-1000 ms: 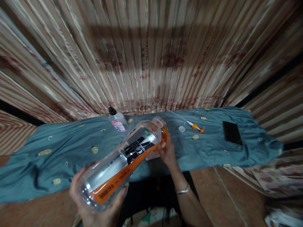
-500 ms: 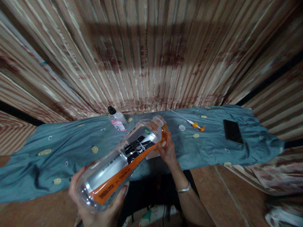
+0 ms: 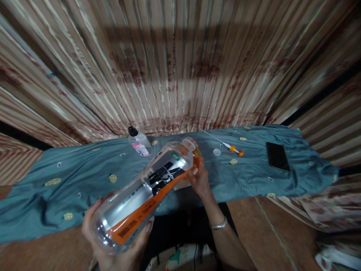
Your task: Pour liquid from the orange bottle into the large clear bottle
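My left hand (image 3: 117,260) is wrapped around the base of a large clear plastic drink bottle (image 3: 146,194) with a silver, black and orange label. The bottle is tilted, its uncapped neck pointing up and to the right. Behind that neck, my right hand (image 3: 200,178) grips an orange bottle (image 3: 196,157), mostly hidden by the drink bottle. The two mouths are close together; whether they touch I cannot tell. An orange pump head (image 3: 233,149) with a long clear tube lies on the cloth, beside a small white round cap (image 3: 217,152).
A clear bottle with a black top (image 3: 140,143) and pink label is at the back left. Towards the right end lies a black phone (image 3: 277,156). Blue-green patterned cloth (image 3: 93,169) covers the table, with a striped curtain (image 3: 175,75) right behind it.
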A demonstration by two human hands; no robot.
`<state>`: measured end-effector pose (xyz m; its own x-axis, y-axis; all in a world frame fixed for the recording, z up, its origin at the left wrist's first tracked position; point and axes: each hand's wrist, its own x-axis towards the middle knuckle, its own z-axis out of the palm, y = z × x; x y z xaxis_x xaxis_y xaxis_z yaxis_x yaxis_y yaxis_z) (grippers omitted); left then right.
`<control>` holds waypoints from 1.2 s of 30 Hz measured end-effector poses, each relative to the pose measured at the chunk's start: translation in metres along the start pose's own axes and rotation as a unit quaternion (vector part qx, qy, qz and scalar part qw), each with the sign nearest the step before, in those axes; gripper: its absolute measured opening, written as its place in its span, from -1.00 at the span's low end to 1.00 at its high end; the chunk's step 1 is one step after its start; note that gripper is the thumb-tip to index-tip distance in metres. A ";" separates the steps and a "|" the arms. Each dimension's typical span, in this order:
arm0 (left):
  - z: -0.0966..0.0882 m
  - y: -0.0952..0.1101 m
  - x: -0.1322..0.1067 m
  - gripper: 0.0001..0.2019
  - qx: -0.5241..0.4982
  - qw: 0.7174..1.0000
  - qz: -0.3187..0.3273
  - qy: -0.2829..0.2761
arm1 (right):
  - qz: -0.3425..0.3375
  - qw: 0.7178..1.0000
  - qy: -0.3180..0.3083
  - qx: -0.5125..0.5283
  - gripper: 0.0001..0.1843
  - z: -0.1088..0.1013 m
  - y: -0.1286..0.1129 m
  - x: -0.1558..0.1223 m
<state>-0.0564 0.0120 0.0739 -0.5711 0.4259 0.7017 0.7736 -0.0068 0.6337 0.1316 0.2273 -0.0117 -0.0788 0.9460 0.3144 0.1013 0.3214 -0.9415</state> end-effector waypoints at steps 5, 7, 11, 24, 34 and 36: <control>0.001 -0.001 -0.002 0.04 0.010 1.000 -0.009 0.002 | -0.011 1.000 -0.006 0.001 -0.31 0.000 0.001 -0.001; 0.001 0.000 -0.003 0.02 0.010 1.000 0.009 -0.004 | -0.009 1.000 -0.004 -0.003 -0.30 0.000 0.002 -0.001; 0.000 0.005 -0.003 -0.04 0.004 1.000 0.002 -0.003 | 0.002 1.000 0.002 -0.014 -0.29 0.001 0.004 -0.001; 0.003 0.005 0.000 0.03 -0.008 1.000 0.016 0.010 | -0.022 1.000 0.007 -0.015 -0.34 0.001 0.011 -0.001; 0.003 -0.003 0.000 0.17 -0.002 0.999 0.036 0.018 | -0.023 0.999 0.014 -0.021 -0.31 0.003 0.015 -0.001; 0.004 -0.002 0.001 0.16 0.002 0.999 0.042 0.014 | -0.022 0.999 0.009 -0.022 -0.30 0.002 0.015 -0.001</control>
<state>-0.0576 0.0156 0.0718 -0.5114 0.3987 0.7613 0.8200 -0.0386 0.5710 0.1307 0.2315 -0.0264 -0.0659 0.9315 0.3578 0.1410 0.3637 -0.9208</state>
